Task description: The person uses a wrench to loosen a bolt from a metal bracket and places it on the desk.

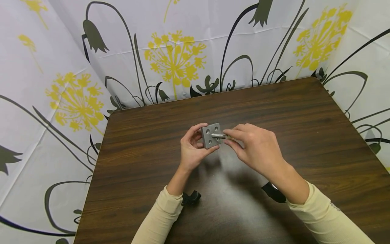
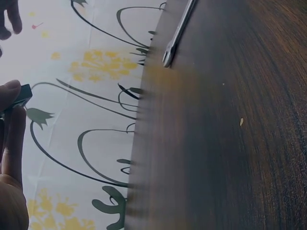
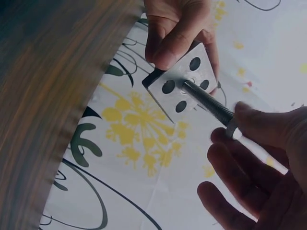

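My left hand [image 1: 192, 152] holds a small square metal plate [image 1: 214, 143] by its edges, thumb below and fingers above, over the table. The plate has several round holes near its corners and a spot at its centre. My right hand [image 1: 264, 149] pinches a threaded bolt [image 3: 210, 103] near its head between thumb and index finger. The bolt's far end meets the plate's centre; how deep it sits cannot be told. In the right wrist view the other right fingers are loosely bent. The left wrist view shows only part of the left hand at its edge.
The dark wood-grain table [image 1: 146, 142] lies beneath both hands. A metal wrench-like tool [image 2: 178, 36] rests on it in the left wrist view. Behind stands a white flower-patterned curtain [image 1: 195, 20]. Black wrist mounts [image 1: 192, 198] sit at the sleeve cuffs.
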Available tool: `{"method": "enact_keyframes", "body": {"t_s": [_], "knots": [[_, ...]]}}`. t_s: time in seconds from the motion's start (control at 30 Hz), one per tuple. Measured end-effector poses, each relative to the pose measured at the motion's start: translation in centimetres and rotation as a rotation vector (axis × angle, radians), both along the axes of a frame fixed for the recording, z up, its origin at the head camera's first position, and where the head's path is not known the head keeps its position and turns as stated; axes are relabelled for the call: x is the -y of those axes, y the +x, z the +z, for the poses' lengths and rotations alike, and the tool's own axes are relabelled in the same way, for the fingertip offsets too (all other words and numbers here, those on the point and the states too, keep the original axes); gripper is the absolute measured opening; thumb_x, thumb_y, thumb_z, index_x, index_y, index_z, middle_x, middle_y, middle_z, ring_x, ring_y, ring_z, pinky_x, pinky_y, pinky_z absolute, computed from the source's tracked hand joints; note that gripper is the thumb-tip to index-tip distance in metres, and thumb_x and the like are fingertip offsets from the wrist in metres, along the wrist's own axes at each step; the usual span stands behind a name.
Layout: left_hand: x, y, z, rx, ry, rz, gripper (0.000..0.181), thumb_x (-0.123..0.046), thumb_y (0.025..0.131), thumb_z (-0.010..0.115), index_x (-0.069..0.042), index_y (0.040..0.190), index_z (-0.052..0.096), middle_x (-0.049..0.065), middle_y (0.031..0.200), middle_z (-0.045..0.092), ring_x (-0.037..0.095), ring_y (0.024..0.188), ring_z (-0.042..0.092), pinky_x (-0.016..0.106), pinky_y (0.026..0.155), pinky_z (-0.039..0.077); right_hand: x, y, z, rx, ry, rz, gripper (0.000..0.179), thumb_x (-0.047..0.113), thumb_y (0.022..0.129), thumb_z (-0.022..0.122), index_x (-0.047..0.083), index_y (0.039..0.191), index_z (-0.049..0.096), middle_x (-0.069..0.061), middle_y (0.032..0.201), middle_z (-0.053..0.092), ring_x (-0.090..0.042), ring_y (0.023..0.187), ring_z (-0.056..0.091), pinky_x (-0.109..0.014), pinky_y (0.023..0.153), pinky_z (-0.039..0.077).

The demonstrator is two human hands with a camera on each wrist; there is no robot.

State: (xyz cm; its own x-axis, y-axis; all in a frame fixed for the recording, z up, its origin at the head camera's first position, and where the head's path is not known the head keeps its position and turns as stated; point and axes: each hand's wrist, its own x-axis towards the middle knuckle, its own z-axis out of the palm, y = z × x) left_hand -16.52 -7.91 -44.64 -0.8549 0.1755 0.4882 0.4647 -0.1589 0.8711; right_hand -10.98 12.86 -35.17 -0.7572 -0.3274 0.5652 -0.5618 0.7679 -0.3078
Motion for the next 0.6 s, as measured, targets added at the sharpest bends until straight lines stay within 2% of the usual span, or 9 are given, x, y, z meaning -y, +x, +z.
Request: {"method": "enact_keyframes", "body": {"t_s": [0.13,0.3,0.37,0.47,0.53,0.6], "knots": [[-0.08,-0.06,-0.07,0.002,0.005,-0.005,0.074,0.024,0.058,0.082,0.007,0.125,0.056,0.017,0.115,0.062,0.026,0.097,0.066,0.039,0.068,0.059,-0.04,-0.03,0.0,-0.01,-0.002,0.021,0.028,0.024,0.083,0.081,0.017,0.109,0.076,0.004,0.095,0.07,-0.014,0.076,0.063,-0.031,0.049,0.048],[-0.08,-0.04,-0.05,-0.011,-0.007,-0.005,0.074,0.024,0.059,0.082,0.008,0.126,0.055,0.017,0.115,0.062,0.025,0.096,0.066,0.036,0.067,0.059,-0.02,-0.02,-0.06,0.006,0.002,-0.045,0.031,0.035,0.084,0.078,0.016,0.108,0.077,0.005,0.082,0.07,-0.011,0.063,0.059,-0.03,0.043,0.042],[-0.09,-0.04,-0.04,-0.007,-0.007,-0.004,0.074,0.023,0.059,0.082,0.007,0.126,0.056,0.017,0.114,0.062,0.024,0.096,0.066,0.034,0.067,0.059,-0.04,-0.05,-0.07,0.006,0.005,-0.031,0.025,0.03,0.084,0.079,0.017,0.106,0.078,0.006,0.083,0.07,-0.01,0.062,0.058,-0.029,0.043,0.042],[-0.05,-0.06,-0.05,-0.001,0.001,-0.003,0.074,0.024,0.058,0.082,0.006,0.126,0.056,0.017,0.114,0.062,0.024,0.096,0.066,0.034,0.066,0.059,-0.07,-0.11,-0.09,-0.009,0.006,0.019,0.025,0.022,0.083,0.08,0.018,0.107,0.077,0.007,0.09,0.07,-0.011,0.069,0.06,-0.03,0.047,0.046],[-0.02,-0.07,-0.03,-0.001,0.002,0.0,0.074,0.024,0.059,0.082,0.006,0.126,0.056,0.017,0.113,0.062,0.024,0.096,0.066,0.034,0.067,0.059,-0.08,-0.11,-0.08,-0.022,0.003,0.023,0.028,0.023,0.083,0.081,0.018,0.11,0.076,0.006,0.094,0.07,-0.013,0.074,0.062,-0.031,0.048,0.047],[0.04,-0.08,-0.02,-0.005,0.001,0.003,0.074,0.024,0.059,0.082,0.007,0.126,0.056,0.018,0.114,0.062,0.025,0.097,0.066,0.035,0.067,0.059,-0.05,-0.08,-0.07,-0.022,-0.002,-0.003,0.031,0.03,0.083,0.08,0.018,0.111,0.076,0.005,0.091,0.07,-0.013,0.07,0.061,-0.031,0.046,0.045]]}}
